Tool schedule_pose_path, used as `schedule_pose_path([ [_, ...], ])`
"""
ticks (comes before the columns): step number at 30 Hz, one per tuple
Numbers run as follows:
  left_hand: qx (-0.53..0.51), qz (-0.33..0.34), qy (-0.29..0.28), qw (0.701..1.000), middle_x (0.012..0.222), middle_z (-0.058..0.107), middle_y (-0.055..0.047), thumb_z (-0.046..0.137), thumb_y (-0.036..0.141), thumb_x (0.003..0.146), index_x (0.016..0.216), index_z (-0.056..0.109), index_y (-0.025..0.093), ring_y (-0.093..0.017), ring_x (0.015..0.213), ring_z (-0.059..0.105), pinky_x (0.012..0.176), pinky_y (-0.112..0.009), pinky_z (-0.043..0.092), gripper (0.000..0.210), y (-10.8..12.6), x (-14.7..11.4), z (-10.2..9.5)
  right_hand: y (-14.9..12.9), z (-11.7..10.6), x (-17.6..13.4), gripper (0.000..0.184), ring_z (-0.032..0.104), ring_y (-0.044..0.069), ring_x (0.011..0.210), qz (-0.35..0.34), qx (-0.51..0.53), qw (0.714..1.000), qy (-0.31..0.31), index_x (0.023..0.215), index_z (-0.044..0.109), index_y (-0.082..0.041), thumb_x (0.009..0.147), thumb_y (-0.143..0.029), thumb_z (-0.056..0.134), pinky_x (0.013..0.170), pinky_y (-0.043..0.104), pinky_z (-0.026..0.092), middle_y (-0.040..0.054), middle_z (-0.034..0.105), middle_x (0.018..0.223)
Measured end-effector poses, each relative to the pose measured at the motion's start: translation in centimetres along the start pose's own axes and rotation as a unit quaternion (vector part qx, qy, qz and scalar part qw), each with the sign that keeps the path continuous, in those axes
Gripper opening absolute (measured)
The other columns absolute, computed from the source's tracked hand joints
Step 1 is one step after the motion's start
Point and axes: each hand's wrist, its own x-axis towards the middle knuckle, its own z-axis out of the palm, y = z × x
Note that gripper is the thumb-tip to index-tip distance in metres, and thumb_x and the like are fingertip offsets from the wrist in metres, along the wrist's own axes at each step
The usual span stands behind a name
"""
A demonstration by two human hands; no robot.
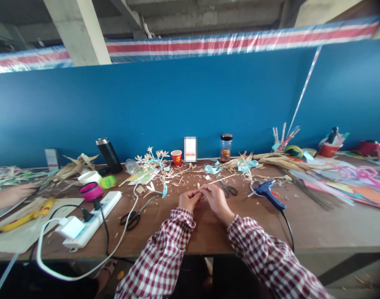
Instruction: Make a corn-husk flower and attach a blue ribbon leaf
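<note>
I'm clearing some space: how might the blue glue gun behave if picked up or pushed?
The blue glue gun probably feels stiff, given its moulded-looking body. Lifted, it would likely drag the black cord running from its handle. Pushed, it seems more apt to slide than roll, being angular.

You work in soft, diffuse light of middling brightness, its source out of sight. The concrete ceiling [208, 18] looks dim, and the shade beneath the middle of your table [333, 228] falls almost to black. Glare glints along the striped sheeting [183, 47]. Wide-angle distortion stretches things toward the edges, and your upper right corner darkens. Fine detail smears: the pale sliver [199, 187] between your left hand [189, 200] and right hand [219, 201] looks soft, and pixelation masks the white object [190, 149].
</note>
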Motion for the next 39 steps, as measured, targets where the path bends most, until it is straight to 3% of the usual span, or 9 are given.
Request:
schedule_pose_path([
  [13, -0.009, -0.010, 0.027, 1.000, 0.053, 0.064, -0.002, 0.071, 0.016, 0.060, 0.064, 0.067, 0.011, -0.011, 0.048, 0.059, 0.051, -0.021, 0.050, 0.008, 0.3, -0.2, 0.3, 0.0, 0.4, -0.1, 0.015, 0.061, 0.019, 0.077, 0.012, 0.021, 0.999, 0.024, 0.079, 0.066, -0.022, 0.079, -0.029, 0.053, 0.071, 0.029, 0.046, 0.0033, 0.068, 0.084],
  [20, -0.054, -0.028, 0.043, 0.997, 0.055, 0.063, -0.002, 0.061, 0.008, 0.071, 0.061, 0.064, 0.013, -0.008, 0.048, 0.056, 0.052, -0.019, 0.049, 0.012, 1.1, -0.2, 0.3, -1.1, -0.2, -0.2, 0.025, 0.058, 0.016, 0.066, 0.042, 0.061, 0.988, 0.134, 0.094, 0.058, -0.016, 0.083, -0.036, 0.046, 0.062, 0.026, 0.046, 0.0061, 0.065, 0.080],
  [27, -0.097, -0.033, -0.008, 0.995, 0.054, 0.061, -0.001, 0.067, 0.013, 0.067, 0.065, 0.066, 0.012, -0.008, 0.049, 0.056, 0.053, -0.018, 0.049, 0.002, 1.2, -0.4, 0.3, -0.7, 0.7, -0.2, 0.024, 0.061, 0.016, 0.067, 0.048, 0.141, 0.989, 0.020, 0.085, 0.060, -0.016, 0.080, -0.037, 0.051, 0.061, 0.025, 0.049, 0.0058, 0.066, 0.079],
  [39, -0.052, -0.033, 0.029, 0.998, 0.053, 0.063, -0.002, 0.075, 0.017, 0.059, 0.068, 0.067, 0.010, -0.010, 0.050, 0.058, 0.053, -0.022, 0.051, 0.014, 0.8, -0.6, 0.6, 0.3, 1.0, -0.1, 0.026, 0.062, 0.019, 0.068, 0.074, 0.145, 0.987, 0.020, 0.082, 0.062, -0.015, 0.078, -0.039, 0.053, 0.061, 0.027, 0.048, 0.0066, 0.067, 0.076],
])
